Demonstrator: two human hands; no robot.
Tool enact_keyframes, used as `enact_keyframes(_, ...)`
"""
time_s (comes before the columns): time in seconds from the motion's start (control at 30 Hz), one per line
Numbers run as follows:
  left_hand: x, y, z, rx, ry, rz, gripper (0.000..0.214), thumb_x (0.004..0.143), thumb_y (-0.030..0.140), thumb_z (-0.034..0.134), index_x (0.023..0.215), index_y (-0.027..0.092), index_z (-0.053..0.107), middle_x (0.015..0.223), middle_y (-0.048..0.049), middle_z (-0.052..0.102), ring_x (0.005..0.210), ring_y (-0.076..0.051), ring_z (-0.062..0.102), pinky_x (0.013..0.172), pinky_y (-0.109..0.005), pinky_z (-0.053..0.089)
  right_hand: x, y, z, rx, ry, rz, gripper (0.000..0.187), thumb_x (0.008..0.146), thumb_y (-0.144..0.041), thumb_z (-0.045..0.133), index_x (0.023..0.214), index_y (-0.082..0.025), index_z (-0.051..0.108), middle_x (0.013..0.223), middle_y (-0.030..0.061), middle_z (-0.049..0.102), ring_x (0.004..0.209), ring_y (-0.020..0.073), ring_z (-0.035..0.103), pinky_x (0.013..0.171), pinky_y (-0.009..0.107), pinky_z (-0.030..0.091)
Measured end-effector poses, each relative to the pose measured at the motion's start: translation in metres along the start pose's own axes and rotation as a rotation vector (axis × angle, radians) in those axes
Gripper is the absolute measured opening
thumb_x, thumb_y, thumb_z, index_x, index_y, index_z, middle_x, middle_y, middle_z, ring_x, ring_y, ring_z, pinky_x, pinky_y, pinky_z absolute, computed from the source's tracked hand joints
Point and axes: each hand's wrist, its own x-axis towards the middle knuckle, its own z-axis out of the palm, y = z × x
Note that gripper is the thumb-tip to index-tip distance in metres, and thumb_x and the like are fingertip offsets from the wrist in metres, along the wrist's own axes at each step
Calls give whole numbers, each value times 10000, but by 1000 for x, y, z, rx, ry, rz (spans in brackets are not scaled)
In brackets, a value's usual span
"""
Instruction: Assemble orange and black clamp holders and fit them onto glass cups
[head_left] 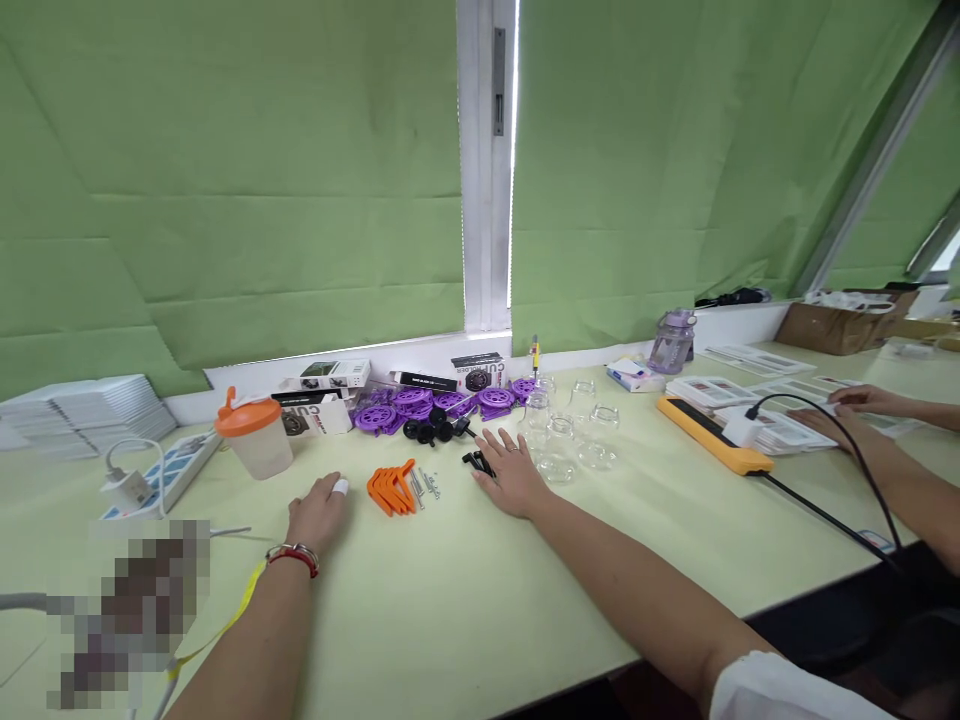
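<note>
My left hand (319, 513) rests on the pale green table (465, 600) with its fingers curled under; nothing shows in them. A white cover sits on one fingertip. Just to its right lie a stack of orange curved pieces (391, 489) and a few screws (427, 485). My right hand (511, 470) lies flat, fingers spread, beside small black parts (478, 462). Behind them sit purple wheel-like parts (420, 405), black knobs (431, 430) and several clear glass jars (574, 430).
An orange-lidded plastic cup (253, 435) and a power strip (169, 475) stand at the left. Product boxes (334, 375) line the sill. Another person's hands (847, 415) work at the right near an orange power strip (712, 435) with a black cable (832, 515).
</note>
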Motion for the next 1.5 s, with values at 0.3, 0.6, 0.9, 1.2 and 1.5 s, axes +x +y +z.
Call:
enact_keyframes(0.3, 16, -11, 6, -177, 79, -50, 480, 867, 408, 311, 1144, 173, 624, 1194, -129, 659, 1145, -294, 573, 926, -381, 443, 70, 4, -12, -15, -10, 238, 345, 937, -308, 373, 1033, -151, 665, 1038, 139, 685, 1079, 258, 566, 899, 337, 382)
enact_keyframes(0.6, 19, -5, 8, -348, 165, -37, 360, 817, 411, 380, 881, 196, 662, 969, -112, 722, 928, -291, 638, 745, -351, 479, 108, 2, 11, -15, -74, 377, 151, 788, -172, 589, 876, -140, 708, 922, 143, 711, 914, 249, 649, 758, 293, 434)
enact_keyframes(0.9, 21, -7, 9, -380, 177, -33, 365, 811, 432, 400, 880, 190, 663, 886, -98, 720, 856, -275, 632, 702, -335, 466, 96, 3, -4, 65, -53, 357, 196, 846, -278, 552, 864, -172, 716, 913, 98, 712, 877, 214, 642, 686, 259, 408)
enact_keyframes(1.2, -9, 26, 0, -509, 216, 48, 364, 849, 449, 392, 986, 198, 618, 937, -83, 675, 906, -255, 600, 773, -350, 458, 33, -46, -21, 124, 23, 124, 229, 860, -280, 508, 840, -196, 721, 866, 60, 698, 814, 188, 605, 684, 268, 375)
enact_keyframes(1.5, -67, 102, 1, -1083, -127, 73, 485, 730, 584, 572, 996, 178, 566, 816, -33, 638, 603, -153, 572, 535, -283, 458, -8, -105, 4, 206, 163, -16, 189, 858, -275, 524, 808, -182, 681, 817, 56, 668, 800, 180, 581, 702, 274, 356)
